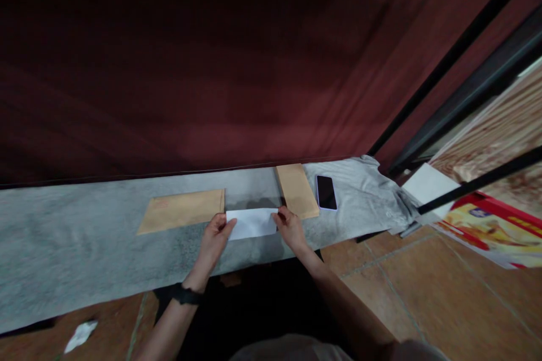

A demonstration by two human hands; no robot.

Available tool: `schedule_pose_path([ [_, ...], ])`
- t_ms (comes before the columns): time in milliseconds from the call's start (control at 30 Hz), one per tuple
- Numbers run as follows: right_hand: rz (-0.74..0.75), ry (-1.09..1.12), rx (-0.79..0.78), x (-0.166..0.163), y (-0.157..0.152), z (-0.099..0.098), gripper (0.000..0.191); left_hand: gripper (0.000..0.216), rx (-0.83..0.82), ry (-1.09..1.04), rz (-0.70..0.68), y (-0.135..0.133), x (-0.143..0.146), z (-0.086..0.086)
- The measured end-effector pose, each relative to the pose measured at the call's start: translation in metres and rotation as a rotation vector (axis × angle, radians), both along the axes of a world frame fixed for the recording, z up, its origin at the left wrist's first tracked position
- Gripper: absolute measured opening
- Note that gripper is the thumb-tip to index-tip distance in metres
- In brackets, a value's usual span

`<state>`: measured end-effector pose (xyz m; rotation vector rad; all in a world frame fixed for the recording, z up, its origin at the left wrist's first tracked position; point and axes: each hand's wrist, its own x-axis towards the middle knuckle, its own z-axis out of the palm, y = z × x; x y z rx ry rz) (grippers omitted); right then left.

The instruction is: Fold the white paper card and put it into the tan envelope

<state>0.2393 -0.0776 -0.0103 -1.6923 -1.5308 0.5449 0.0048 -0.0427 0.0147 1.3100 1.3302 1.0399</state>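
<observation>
Between left grip and right grip a white paper was pinched at both ends — held over the grey surface; a brown envelope was laid leftward; a second envelope, rightward, was set beside a phone.

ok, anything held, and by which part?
White paper: left hand pinches its left edge, right hand its right edge near the top.
</observation>
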Motion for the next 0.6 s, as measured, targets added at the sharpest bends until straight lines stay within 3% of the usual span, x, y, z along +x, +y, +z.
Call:
schedule_pose_path([
  [100,-0.043,-0.006,0.004,-0.004,0.014,0.000,0.018,0.049,-0.144,-0.107,0.026,-0.002,0.004,-0.007],
  [233,-0.071,-0.033,-0.010,-0.007,0.030,-0.004,0.021,0.044,-0.240,-0.085,0.069,-0.002,0.010,-0.024],
  [333,-0.082,-0.073,-0.005,-0.009,0.030,-0.008,0.036,0.045,-0.217,-0.007,0.083,0.001,0.017,-0.035],
  [433,-0.021,-0.275,0.058,-0.017,0.017,-0.015,0.054,0.050,-0.176,0.059,0.054,0.005,0.025,-0.044],
  [600,0.212,-0.545,0.125,-0.033,-0.018,-0.033,0.050,0.056,-0.016,0.272,0.027,0.005,0.027,-0.051],
])
